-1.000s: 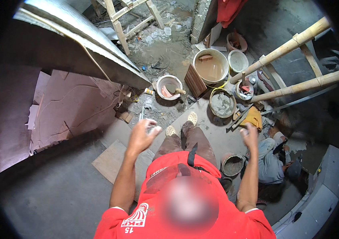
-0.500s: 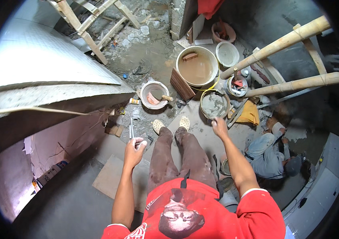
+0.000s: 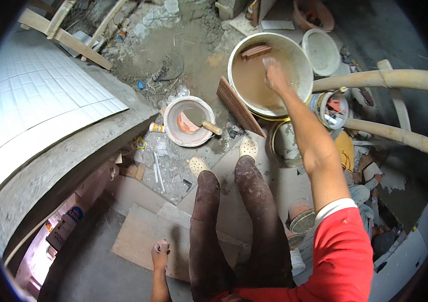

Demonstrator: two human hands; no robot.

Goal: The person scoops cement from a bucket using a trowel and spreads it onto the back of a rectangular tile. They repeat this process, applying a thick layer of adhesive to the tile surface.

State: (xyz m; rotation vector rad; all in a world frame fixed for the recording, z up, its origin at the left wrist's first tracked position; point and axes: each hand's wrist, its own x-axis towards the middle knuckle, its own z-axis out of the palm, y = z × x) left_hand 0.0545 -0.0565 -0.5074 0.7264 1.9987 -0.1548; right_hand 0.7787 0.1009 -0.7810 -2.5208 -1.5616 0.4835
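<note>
My right hand [image 3: 276, 75] reaches over the large pale tub [image 3: 231, 75] of muddy brown water. Its fingertips are blurred at the water, beside several reddish-brown strips [image 3: 256, 52] at the tub's far side; whether it holds anything is unclear. Low in the view, my left hand [image 3: 160, 253] has its fingers curled closed, with nothing visible in them, above a flat board [image 3: 136, 239]. A brown ribbed panel [image 3: 236, 105] leans against the tub. Partly hidden by my right forearm is a mortar bucket [image 3: 280, 146].
A smaller bucket [image 3: 171, 126] holds an orange-pink piece and a wooden-handled tool [image 3: 212, 128]. Thin metal strips [image 3: 158, 171] lie on the dirty floor. Bamboo poles [image 3: 390, 133] cross at right, near a tool bucket [image 3: 342, 110]. Another person [image 3: 360, 196] is low at right.
My right hand has moved from beside the mortar bucket, up and over to the water tub. My left hand has drawn back toward me. The view has shifted, and the tub looks nearer.
</note>
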